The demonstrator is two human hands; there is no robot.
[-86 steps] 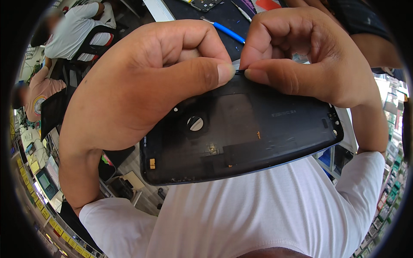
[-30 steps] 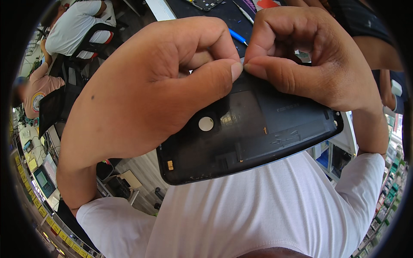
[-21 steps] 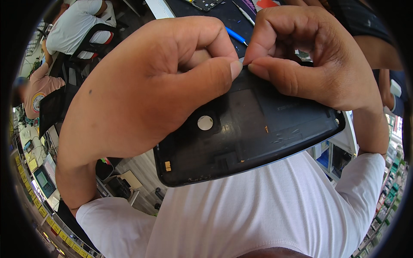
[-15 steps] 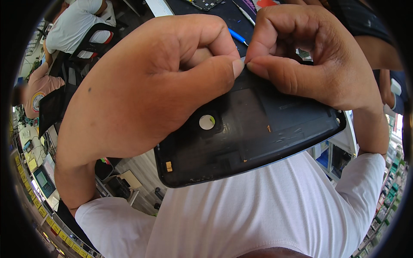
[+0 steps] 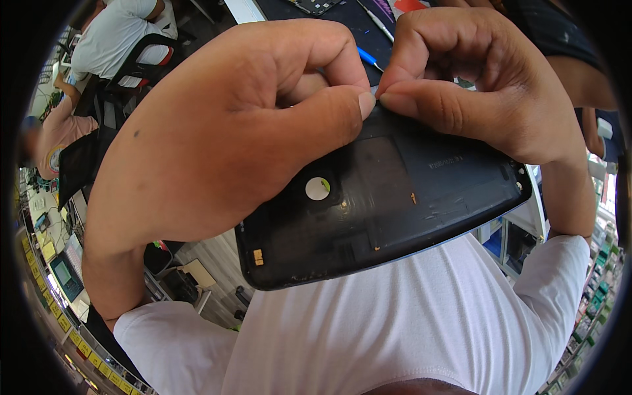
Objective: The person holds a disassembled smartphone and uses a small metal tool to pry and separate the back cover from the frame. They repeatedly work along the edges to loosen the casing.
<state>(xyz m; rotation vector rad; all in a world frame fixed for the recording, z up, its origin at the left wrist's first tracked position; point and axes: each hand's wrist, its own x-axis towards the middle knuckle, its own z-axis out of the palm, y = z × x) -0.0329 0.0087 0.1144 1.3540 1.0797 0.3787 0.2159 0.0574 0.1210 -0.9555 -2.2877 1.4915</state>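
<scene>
A black phone back cover [image 5: 375, 217] is held up in front of my chest, its inner side facing me. It has a round hole, through which something pale shows, and small gold contacts. My left hand [image 5: 230, 125] is closed, thumb and forefinger pinching at the cover's far edge. Beside it my right hand [image 5: 480, 99] pinches the same edge, the two thumb tips almost touching. Whether a small part sits between the fingertips cannot be made out. The other fingers of both hands are curled in and partly hidden.
Beyond my hands, a dark work mat carries a blue-tipped tool [image 5: 368, 58], a thin pen-like tool [image 5: 376, 20] and a phone part [image 5: 316, 5]. A person in a white shirt [image 5: 122, 39] sits at the upper left near a black chair [image 5: 141, 62]. Another person's arm is at right.
The cover has tilted slightly, so faint marks on its inner face show more clearly. Both hands keep their pinch and have shifted only a little to the right.
</scene>
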